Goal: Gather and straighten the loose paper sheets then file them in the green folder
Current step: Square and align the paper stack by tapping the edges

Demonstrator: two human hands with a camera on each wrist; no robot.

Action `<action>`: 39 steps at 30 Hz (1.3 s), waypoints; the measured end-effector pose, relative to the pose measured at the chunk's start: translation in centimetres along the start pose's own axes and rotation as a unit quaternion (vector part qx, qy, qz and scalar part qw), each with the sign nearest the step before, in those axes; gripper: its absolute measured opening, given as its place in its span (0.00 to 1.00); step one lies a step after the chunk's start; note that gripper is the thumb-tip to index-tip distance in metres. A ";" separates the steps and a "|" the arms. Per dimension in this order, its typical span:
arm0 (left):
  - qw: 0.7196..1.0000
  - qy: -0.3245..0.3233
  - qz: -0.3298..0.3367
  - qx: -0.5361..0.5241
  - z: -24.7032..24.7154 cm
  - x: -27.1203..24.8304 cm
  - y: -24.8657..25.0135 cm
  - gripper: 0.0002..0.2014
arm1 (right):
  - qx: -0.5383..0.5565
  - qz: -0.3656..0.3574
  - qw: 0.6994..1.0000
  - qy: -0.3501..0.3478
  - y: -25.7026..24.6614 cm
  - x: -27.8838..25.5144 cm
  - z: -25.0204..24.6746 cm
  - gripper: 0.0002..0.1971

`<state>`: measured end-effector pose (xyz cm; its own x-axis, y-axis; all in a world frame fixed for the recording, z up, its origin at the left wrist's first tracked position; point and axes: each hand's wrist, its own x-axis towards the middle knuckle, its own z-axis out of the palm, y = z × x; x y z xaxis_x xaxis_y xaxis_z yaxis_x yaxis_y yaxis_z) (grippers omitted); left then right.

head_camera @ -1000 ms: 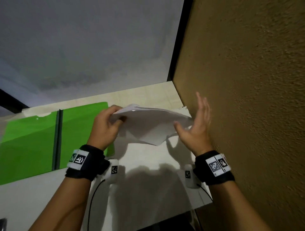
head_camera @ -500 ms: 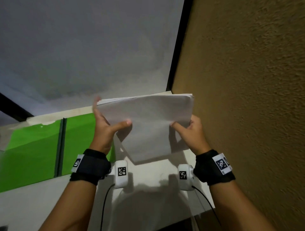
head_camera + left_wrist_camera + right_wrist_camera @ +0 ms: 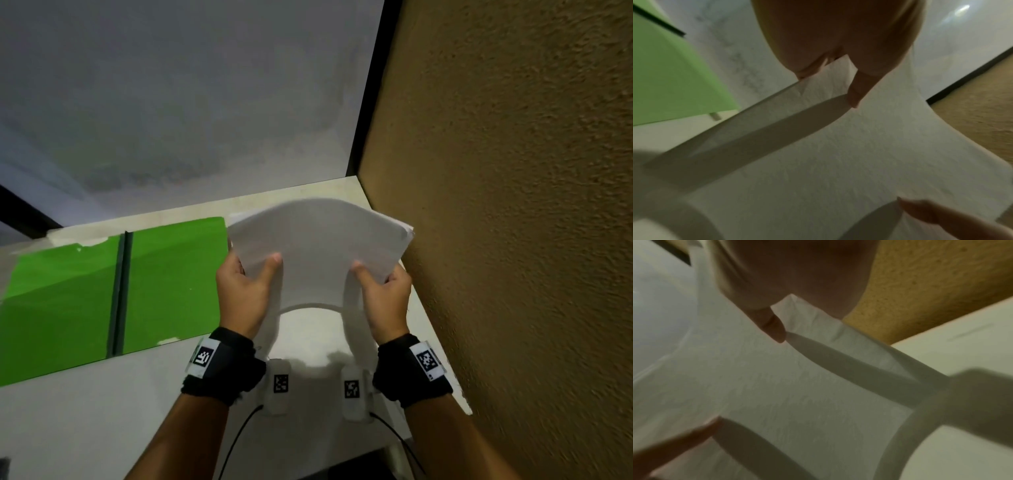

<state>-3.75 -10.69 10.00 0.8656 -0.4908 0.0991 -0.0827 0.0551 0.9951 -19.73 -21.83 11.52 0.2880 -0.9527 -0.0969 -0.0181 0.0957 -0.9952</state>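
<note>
Both hands hold a stack of white paper sheets upright over the white table. The stack bows towards me, its lower edge curved just above the tabletop. My left hand pinches the left side, thumb on the front face. On the right side my right hand pinches it the same way. The sheets' top right corners are slightly fanned. The green folder lies open and flat to the left. The left wrist view shows the paper sheets with the green folder beyond; the right wrist view shows the paper sheets.
A rough brown wall stands right beside the stack. A pale wall rises behind the table. The table's front edge runs close below my wrists.
The stack went from drooping in the left hand to upright between both hands, then lowered and bowed towards the table. My right hand went from open beside it to pinching it.
</note>
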 end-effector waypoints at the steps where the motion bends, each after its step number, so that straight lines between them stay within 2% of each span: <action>1: 1.000 -0.012 -0.024 -0.001 -0.2 -0.2 -0.8 0.16 | 0.000 0.017 1.000 0.000 0.6 0.2 -0.2 0.14; 4: 0.991 -0.052 -0.123 -0.011 -1.3 -0.7 -3.8 0.17 | -0.009 0.079 0.997 -0.016 2.5 0.4 -0.9 0.16; 6: 0.985 -0.063 -0.162 -0.008 -1.8 -0.9 -4.9 0.15 | -0.010 0.095 0.995 -0.029 3.1 0.5 -1.2 0.16; 12: 0.990 -0.044 -0.132 -0.034 -1.3 -0.6 -4.7 0.13 | -0.007 0.032 0.999 -0.038 2.1 1.3 -1.4 0.17; 16: 0.985 -0.053 -0.163 -0.007 -1.2 -0.8 -6.3 0.18 | -0.020 0.071 0.996 -0.039 3.6 1.4 -1.5 0.20; 19: 0.982 -0.062 -0.179 0.019 -1.0 -0.9 -7.2 0.15 | -0.027 0.099 0.994 -0.037 4.9 1.4 -1.4 0.20; 25: 0.986 -0.061 -0.158 0.011 -0.3 0.5 -6.2 0.17 | -0.023 0.046 0.998 -0.025 3.9 2.5 -1.2 0.20; 28: 0.980 -0.073 -0.182 0.023 -0.4 0.8 -7.0 0.20 | -0.044 0.089 0.994 -0.045 5.1 2.9 -1.5 0.17; 30: 0.976 -0.081 -0.200 0.033 -0.5 0.6 -7.6 0.18 | -0.060 0.117 0.990 -0.057 6.1 2.8 -1.6 0.15; 33: 0.978 -0.079 -0.189 0.027 -0.3 0.5 -7.4 0.14 | -0.060 0.103 0.992 -0.043 6.0 2.9 -1.4 0.13; 36: 0.983 -0.072 -0.166 0.029 -0.3 0.8 -7.0 0.14 | -0.044 0.074 0.996 -0.028 5.5 3.1 -1.3 0.13; 39: 0.978 -0.078 -0.186 0.052 -0.7 0.7 -8.1 0.17 | -0.051 0.090 0.994 -0.032 6.0 2.9 -1.5 0.13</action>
<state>-2.10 -10.90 2.00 0.7605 -0.5865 -0.2787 0.1674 -0.2376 0.9568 -20.45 -24.49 5.21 0.3310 -0.9025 -0.2754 -0.1706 0.2299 -0.9582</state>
